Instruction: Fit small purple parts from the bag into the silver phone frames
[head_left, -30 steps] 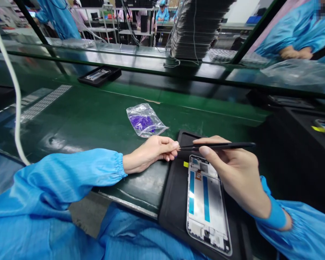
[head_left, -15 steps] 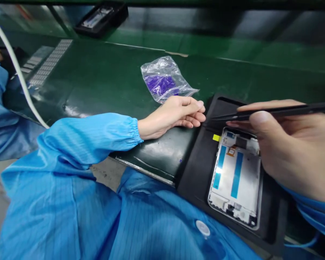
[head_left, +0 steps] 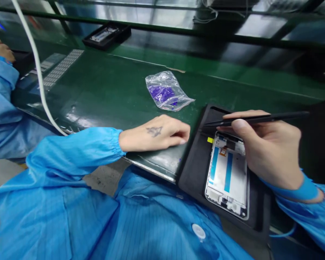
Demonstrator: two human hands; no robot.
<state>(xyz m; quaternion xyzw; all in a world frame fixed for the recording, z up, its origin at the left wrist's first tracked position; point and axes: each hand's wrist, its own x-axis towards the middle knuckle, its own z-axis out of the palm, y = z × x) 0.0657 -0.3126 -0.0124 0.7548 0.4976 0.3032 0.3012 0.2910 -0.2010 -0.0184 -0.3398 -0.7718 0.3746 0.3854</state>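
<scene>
My right hand (head_left: 271, 144) is closed around black tweezers (head_left: 276, 116), held almost level above the top end of an opened phone (head_left: 235, 177). The tweezers' tips reach left over the black tray (head_left: 191, 173) in which the phone lies. The phone shows a silver inner frame, two blue strips, an orange flex piece and a yellow tab (head_left: 210, 139) at its upper left. My left hand (head_left: 162, 133) rests back up on the green bench, left of the tray, fingers curled under; whatever they may hold is hidden. Beyond it lies a clear plastic bag (head_left: 168, 90) with purple contents.
A black box (head_left: 107, 36) with a phone part inside stands at the back. Strips of small pale pieces (head_left: 61, 68) lie at the left, near another person's hand (head_left: 0, 48) and sleeve. A white cable (head_left: 34, 54) hangs across the left side.
My left hand has turned from its side to back up, drawn slightly left and curled its fingers. My right hand keeps the tweezers over the phone's top end. The view has tilted up.
</scene>
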